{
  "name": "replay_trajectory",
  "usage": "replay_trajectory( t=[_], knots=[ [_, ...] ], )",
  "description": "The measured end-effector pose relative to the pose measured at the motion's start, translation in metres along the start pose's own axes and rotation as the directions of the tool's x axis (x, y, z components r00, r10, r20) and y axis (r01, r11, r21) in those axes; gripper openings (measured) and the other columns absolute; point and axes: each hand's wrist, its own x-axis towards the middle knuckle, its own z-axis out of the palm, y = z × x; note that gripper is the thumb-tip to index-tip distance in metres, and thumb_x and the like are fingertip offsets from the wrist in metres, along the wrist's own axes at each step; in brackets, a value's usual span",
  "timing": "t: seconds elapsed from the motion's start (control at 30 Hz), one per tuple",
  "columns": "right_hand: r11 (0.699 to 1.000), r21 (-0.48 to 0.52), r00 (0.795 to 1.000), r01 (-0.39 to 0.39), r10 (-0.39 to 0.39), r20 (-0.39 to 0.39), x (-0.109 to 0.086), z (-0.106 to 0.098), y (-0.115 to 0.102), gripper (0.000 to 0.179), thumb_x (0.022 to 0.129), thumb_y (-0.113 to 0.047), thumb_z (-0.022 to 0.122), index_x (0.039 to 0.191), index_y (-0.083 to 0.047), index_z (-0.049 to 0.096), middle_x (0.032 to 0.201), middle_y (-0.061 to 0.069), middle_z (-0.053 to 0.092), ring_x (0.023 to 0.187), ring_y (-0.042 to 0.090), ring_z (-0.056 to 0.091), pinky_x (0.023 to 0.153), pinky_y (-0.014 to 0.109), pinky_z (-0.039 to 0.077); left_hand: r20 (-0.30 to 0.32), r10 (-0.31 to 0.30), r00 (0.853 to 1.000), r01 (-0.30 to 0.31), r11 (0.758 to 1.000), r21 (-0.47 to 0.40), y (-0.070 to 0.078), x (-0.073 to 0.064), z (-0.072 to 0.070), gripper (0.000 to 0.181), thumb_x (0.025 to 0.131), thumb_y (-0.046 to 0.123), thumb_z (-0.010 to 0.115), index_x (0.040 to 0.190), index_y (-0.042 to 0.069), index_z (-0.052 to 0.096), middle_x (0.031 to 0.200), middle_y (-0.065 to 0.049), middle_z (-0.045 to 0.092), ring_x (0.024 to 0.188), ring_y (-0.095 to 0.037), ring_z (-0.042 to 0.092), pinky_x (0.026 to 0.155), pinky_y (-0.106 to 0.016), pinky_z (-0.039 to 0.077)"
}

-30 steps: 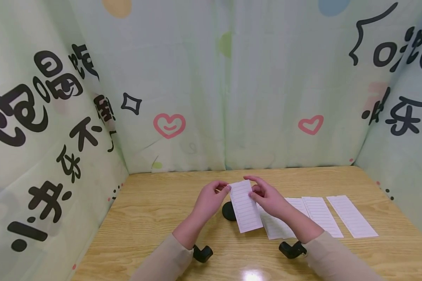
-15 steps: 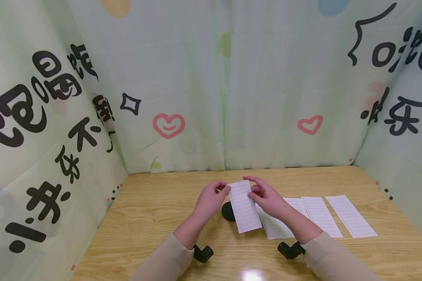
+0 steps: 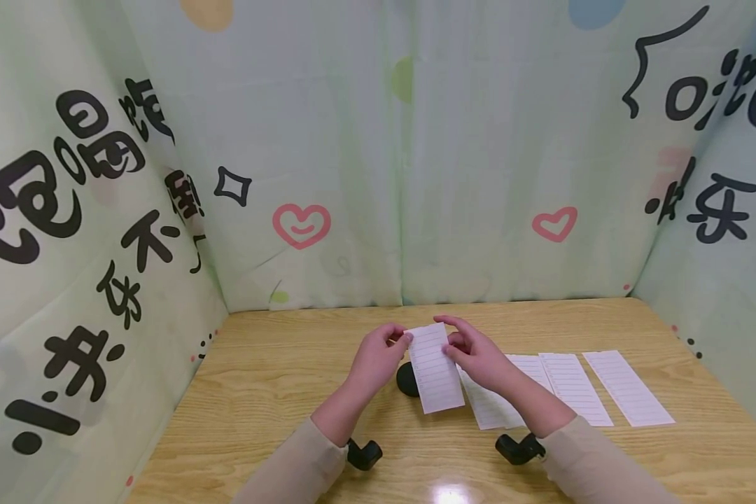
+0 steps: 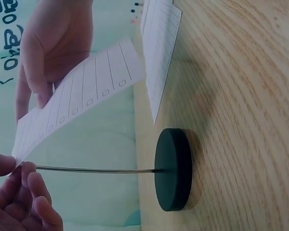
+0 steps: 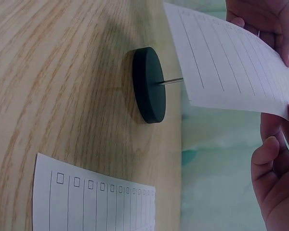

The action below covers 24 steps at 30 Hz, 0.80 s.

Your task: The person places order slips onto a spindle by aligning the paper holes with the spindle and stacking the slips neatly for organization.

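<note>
A white lined paper slip [image 3: 437, 374] with a row of small checkboxes hangs tilted between both hands. My left hand [image 3: 376, 357] pinches its upper left corner, right by the top of a thin metal rod [image 4: 96, 170]. The rod rises from a round black base [image 4: 173, 169], forming a stand; its tip is hidden by the fingers. My right hand [image 3: 479, 355] pinches the slip's right edge between thumb and fingers. In the right wrist view the slip [image 5: 231, 62] bows, its lower end free, and covers most of the rod. The base [image 5: 148, 85] sits flat on the table.
Several similar lined slips lie on the wooden table [image 3: 277, 378] to the right, some overlapping under the right forearm, one slip [image 3: 628, 388] apart at the far right. A printed curtain [image 3: 353, 140] encloses the back and sides. Black wrist mounts [image 3: 364, 455] hang below both sleeves.
The slip's lower end has swung slightly left and up. Both hands keep nearly the same place and hold on the slip; the whole view has shifted a little.
</note>
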Motion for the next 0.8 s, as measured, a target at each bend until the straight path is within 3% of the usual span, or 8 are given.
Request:
replay_trajectory(
  t=[0.33, 0.57, 0.8],
  knots=[
    [1.0, 0.001, 1.0, -0.01, 0.01, -0.003, -0.0004, 0.0015, 0.0027, 0.051, 0.1, -0.005, 0.057, 0.147, -0.017, 0.042, 0.094, 0.007, 0.066, 0.086, 0.024, 0.057, 0.071, 0.029, 0.046, 0.025, -0.031, 0.999, 0.032, 0.999, -0.015, -0.0002, 0.0025, 0.0008, 0.017, 0.098, 0.03, 0.062, 0.096, 0.014, 0.068, 0.087, -0.003, 0.063, 0.079, -0.018, 0.059, 0.065, -0.03, 0.047],
    [0.999, -0.026, 0.999, -0.029, 0.028, -0.021, 0.0, 0.0016, -0.0003, 0.051, 0.1, -0.007, 0.057, 0.147, -0.017, 0.042, 0.091, 0.006, 0.064, 0.078, 0.023, 0.054, 0.065, 0.029, 0.044, 0.03, -0.075, 0.997, 0.079, 0.985, -0.154, -0.0042, 0.007, 0.0027, 0.02, 0.097, 0.028, 0.066, 0.102, 0.009, 0.067, 0.09, -0.003, 0.064, 0.083, -0.023, 0.064, 0.068, -0.036, 0.051],
    [0.997, -0.056, 0.998, -0.048, 0.046, -0.041, 0.001, 0.0017, -0.0023, 0.051, 0.099, -0.006, 0.058, 0.147, -0.016, 0.042, 0.092, 0.005, 0.065, 0.079, 0.022, 0.054, 0.067, 0.031, 0.043, 0.038, -0.062, 0.997, 0.069, 0.968, -0.242, -0.0061, 0.0076, 0.0018, 0.017, 0.099, 0.019, 0.062, 0.103, 0.004, 0.068, 0.088, -0.005, 0.067, 0.078, -0.017, 0.063, 0.073, -0.045, 0.054]
  ],
)
